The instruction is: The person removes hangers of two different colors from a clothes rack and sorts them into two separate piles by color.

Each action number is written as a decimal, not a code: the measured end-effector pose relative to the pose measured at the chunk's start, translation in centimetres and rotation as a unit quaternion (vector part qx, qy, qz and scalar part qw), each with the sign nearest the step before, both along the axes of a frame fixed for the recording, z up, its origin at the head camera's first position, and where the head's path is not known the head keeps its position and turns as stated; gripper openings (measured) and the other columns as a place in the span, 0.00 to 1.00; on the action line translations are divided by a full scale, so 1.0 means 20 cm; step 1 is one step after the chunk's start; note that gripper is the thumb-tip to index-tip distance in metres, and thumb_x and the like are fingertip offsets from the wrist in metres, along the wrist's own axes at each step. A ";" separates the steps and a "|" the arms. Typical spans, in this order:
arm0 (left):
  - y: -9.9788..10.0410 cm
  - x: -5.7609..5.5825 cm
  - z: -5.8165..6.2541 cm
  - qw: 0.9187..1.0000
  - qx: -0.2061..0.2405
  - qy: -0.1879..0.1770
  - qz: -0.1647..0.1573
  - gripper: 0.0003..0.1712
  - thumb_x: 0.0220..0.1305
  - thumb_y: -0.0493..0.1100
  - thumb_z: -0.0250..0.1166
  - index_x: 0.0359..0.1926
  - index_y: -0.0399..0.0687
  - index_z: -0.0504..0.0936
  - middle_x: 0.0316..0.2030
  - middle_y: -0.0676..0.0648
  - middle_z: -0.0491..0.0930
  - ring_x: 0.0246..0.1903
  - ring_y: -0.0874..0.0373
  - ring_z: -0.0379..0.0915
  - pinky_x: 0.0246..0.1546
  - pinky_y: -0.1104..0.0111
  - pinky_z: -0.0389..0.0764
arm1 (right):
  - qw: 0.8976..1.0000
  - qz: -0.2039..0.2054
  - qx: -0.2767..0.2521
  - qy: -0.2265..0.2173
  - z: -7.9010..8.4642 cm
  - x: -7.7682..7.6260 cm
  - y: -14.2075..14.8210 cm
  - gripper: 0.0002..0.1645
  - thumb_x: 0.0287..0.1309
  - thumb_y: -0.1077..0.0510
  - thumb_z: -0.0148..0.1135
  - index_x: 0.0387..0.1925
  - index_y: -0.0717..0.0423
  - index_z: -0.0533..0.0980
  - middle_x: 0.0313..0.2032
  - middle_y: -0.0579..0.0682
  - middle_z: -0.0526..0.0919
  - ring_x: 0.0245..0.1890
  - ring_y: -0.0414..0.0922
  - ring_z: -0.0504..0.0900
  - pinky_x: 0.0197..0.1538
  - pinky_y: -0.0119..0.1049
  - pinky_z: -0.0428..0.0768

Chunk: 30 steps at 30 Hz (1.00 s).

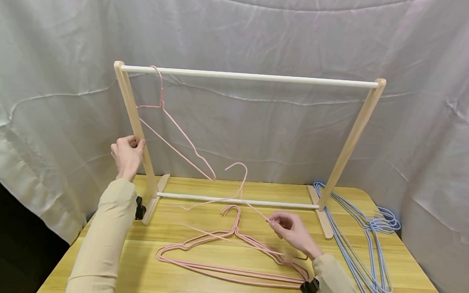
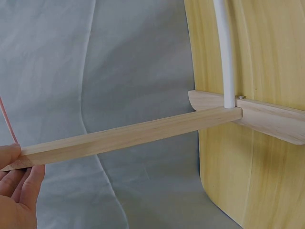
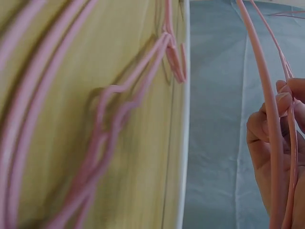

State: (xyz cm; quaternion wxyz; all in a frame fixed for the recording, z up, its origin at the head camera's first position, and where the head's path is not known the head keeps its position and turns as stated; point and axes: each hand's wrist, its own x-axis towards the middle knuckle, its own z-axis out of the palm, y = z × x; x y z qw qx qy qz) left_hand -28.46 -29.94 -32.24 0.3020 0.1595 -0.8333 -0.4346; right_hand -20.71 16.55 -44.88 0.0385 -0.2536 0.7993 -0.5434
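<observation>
My left hand [image 1: 127, 155] grips the left wooden post [image 1: 128, 101] of a small clothes rack, thumb and fingers on either side of it, as the left wrist view also shows. My right hand [image 1: 291, 232] pinches a pink wire hanger [image 1: 243, 182] by its shoulder, raised over the table with its hook upward; the lower part is blurred. Another pink hanger [image 1: 181, 131] hangs from the white top rail [image 1: 238, 76] near the left post, which hides part of it. Below the raised hanger lies a stack of pink hangers [image 1: 236, 226], partly overlapped by it.
Several blue hangers [image 1: 372, 242] lie on the table [image 1: 406, 279] at the right, by the right wooden post [image 1: 350, 146]. A white lower bar [image 1: 235, 201] joins the rack's feet. Grey curtains [image 1: 240, 31] surround the back and sides.
</observation>
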 end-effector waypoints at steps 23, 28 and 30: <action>0.00 0.00 0.00 1.000 -0.001 -0.007 0.001 0.16 0.71 0.44 0.61 0.46 0.35 0.85 0.48 0.32 0.85 0.58 0.38 0.67 0.62 0.50 0.66 | 0.997 0.050 0.049 -0.031 -0.16 0.06 -0.02 0.10 0.65 0.65 0.58 0.43 0.70 0.80 0.28 0.67 0.81 0.23 0.29 0.75 0.28 0.25 0.76; 0.01 0.00 0.00 1.000 0.002 -0.007 0.002 0.16 0.71 0.44 0.61 0.46 0.34 0.86 0.47 0.32 0.85 0.58 0.38 0.67 0.62 0.50 0.66 | 0.995 0.052 0.064 -0.059 -0.16 0.07 -0.02 0.10 0.64 0.62 0.61 0.42 0.68 0.80 0.27 0.63 0.81 0.21 0.30 0.73 0.25 0.24 0.73; 0.01 0.00 0.00 1.000 0.003 -0.009 0.001 0.16 0.71 0.44 0.61 0.46 0.35 0.85 0.48 0.32 0.85 0.59 0.38 0.67 0.62 0.50 0.66 | 0.994 0.055 0.069 -0.068 -0.16 0.08 -0.02 0.10 0.64 0.62 0.62 0.41 0.67 0.80 0.26 0.62 0.81 0.21 0.30 0.72 0.24 0.24 0.72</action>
